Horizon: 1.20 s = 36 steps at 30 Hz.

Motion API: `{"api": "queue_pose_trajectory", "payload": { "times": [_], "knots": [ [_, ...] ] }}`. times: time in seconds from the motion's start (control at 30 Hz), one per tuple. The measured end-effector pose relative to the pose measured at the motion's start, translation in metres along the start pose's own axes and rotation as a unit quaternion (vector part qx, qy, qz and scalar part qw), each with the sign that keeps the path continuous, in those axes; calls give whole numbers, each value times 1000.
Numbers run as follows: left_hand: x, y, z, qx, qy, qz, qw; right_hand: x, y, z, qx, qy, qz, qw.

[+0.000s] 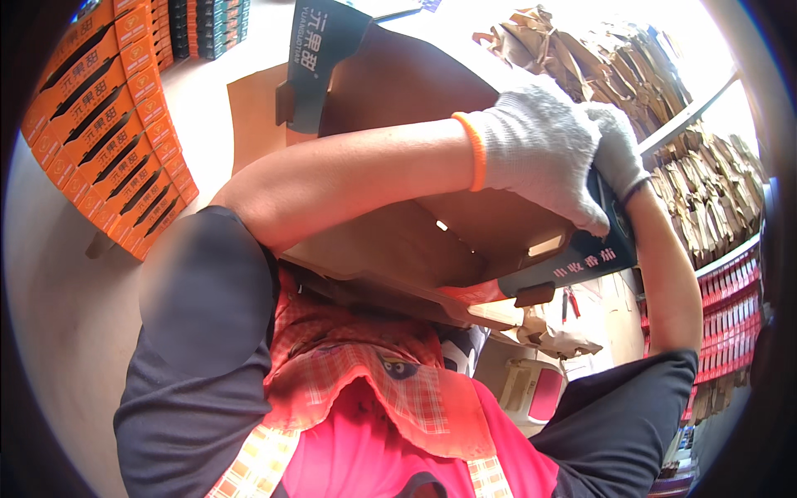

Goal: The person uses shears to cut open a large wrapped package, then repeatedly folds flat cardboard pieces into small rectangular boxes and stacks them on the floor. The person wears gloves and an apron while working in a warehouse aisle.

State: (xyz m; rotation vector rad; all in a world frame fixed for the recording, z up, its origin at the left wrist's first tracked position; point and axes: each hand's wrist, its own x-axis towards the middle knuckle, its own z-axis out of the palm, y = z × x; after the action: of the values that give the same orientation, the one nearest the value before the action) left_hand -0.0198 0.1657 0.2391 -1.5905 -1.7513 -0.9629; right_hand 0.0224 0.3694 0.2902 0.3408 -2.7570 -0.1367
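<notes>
An unfolded cardboard box (398, 87), plain brown inside and dark green with white print outside, is tilted in front of my body with its flaps up. My left arm reaches across it to the right end. There my left hand (540, 153), in a grey knit glove with an orange cuff, is closed on the box's right end panel, one finger pointing down along the green face. My right hand (616, 149), in a grey glove with a dark cuff, grips the same end from the outer side; its fingertips are partly hidden behind the left hand.
Orange printed boxes (112, 124) are stacked at the left, with green and orange boxes (212, 29) behind. Folded brown cardboard (706, 195) is piled at the right, above red-and-white boxes (726, 311). A white and pink stool-like object (531, 390) and red-handled pliers (569, 305) sit below the box.
</notes>
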Motion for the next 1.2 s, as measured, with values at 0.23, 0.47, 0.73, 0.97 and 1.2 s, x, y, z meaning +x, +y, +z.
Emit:
{"api": "queue_pose_trajectory", "payload": {
  "times": [0.23, 0.47, 0.73, 0.97, 1.2],
  "knots": [
    [1, -36, -10, -267, 158, 43, 950, 7, -39, -20, 349, -55, 120, 928],
    [-119, -31, -60, -148, 90, 109, 979, 0, -7, -15, 281, 57, 33, 957],
    [-136, -6, -82, 18, -44, 13, 999, -99, 3, 132, 763, 34, 351, 541],
    [-5, 44, 31, -38, 83, 84, 992, -84, 24, 102, 689, 320, 363, 540],
    [2, 46, 97, -145, 288, 83, 943, -79, 4, -20, 359, 166, 55, 917]
  ]
}}
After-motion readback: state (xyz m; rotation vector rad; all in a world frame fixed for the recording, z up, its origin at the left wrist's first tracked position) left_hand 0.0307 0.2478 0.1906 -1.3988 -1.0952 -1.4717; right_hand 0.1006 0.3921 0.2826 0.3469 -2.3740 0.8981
